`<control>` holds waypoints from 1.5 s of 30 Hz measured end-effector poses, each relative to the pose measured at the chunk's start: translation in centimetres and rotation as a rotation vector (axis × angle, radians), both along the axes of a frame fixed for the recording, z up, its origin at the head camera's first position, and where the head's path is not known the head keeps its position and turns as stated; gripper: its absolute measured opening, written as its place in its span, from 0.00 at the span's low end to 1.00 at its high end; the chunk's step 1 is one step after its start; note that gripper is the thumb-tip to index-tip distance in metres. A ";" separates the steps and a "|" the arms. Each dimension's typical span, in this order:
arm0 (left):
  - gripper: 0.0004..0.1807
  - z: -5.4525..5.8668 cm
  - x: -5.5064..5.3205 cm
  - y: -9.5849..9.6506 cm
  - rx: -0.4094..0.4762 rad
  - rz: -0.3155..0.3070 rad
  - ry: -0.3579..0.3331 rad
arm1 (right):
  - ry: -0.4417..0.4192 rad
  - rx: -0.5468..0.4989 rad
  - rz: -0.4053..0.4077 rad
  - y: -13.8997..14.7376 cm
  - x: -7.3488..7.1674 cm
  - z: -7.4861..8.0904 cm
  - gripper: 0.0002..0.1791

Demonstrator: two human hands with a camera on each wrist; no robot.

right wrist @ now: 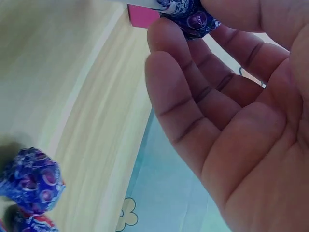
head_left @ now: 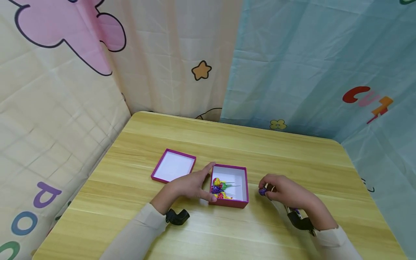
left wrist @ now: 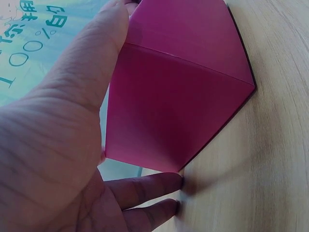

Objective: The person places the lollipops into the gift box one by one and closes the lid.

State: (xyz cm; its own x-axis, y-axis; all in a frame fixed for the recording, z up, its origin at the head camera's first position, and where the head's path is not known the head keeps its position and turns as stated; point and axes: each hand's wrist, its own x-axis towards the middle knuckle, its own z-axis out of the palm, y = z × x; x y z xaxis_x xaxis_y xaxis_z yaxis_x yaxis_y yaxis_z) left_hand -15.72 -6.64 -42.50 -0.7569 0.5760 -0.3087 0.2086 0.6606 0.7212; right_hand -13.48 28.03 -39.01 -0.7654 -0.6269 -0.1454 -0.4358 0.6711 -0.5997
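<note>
An open magenta box (head_left: pixel 238 204) with a white inside stands on the table and holds several wrapped lollipops (head_left: pixel 222 187) with their white sticks pointing right. My left hand (head_left: pixel 191 185) spans the box's left side, thumb at the near corner and a finger at the far one. In the left wrist view that hand (left wrist: pixel 58 130) holds the magenta box wall (left wrist: pixel 169 101). To the right of the box, my right hand (head_left: pixel 287 191) pinches a purple-wrapped lollipop (head_left: pixel 262 191) between thumb and fingers. The right wrist view has this lollipop (right wrist: pixel 195 21) at its top edge.
The box's lid (head_left: pixel 177 167), white inside up, lies left of the box. More purple-wrapped lollipops (right wrist: pixel 34 181) lie on the table, mostly hidden under my right wrist in the head view. Printed curtains (head_left: pixel 175 54) hang behind the wooden table (head_left: pixel 260 151).
</note>
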 end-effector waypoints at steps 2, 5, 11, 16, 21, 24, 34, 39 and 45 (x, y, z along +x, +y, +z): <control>0.68 0.0 0.0 0.0 -0.001 0.001 0.000 | 0.006 -0.002 0.001 -0.1 -0.1 0.2 0.10; 0.68 0.0 0.0 0.0 0.001 0.000 -0.002 | 0.013 0.001 0.008 -0.3 -0.3 0.4 0.10; 0.68 0.0 0.0 0.0 0.003 -0.003 -0.004 | 0.014 0.007 0.034 -0.8 -0.7 0.7 0.10; 0.67 0.1 0.1 0.0 -0.003 -0.005 0.012 | -0.005 0.024 0.042 -1.3 -1.2 1.4 0.09; 0.67 0.2 0.1 0.0 -0.012 -0.003 0.021 | -0.017 0.027 0.039 -1.6 -1.6 1.9 0.09; 0.67 0.1 0.1 0.0 -0.011 -0.001 0.018 | -0.021 0.024 0.038 -1.7 -1.9 2.3 0.09; 0.68 0.0 -0.1 0.0 -0.016 -0.002 0.021 | -0.014 -0.003 0.101 -3.0 -3.4 3.2 0.10; 0.68 0.0 0.0 0.0 -0.018 0.001 0.011 | -0.004 0.012 0.125 -4.3 -3.8 3.7 0.12; 0.68 0.1 0.0 0.1 -0.016 0.007 0.008 | 0.022 0.033 0.165 -5.9 -4.4 4.3 0.11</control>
State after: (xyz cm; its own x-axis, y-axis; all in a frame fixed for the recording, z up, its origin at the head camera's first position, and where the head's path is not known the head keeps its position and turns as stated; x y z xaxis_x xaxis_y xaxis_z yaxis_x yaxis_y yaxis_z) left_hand -15.74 -6.57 -42.36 -0.7632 0.5657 -0.3122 0.2094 0.6737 0.7087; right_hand -17.86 22.09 -34.67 -0.6560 -0.7393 -0.1520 -0.5544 0.6087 -0.5676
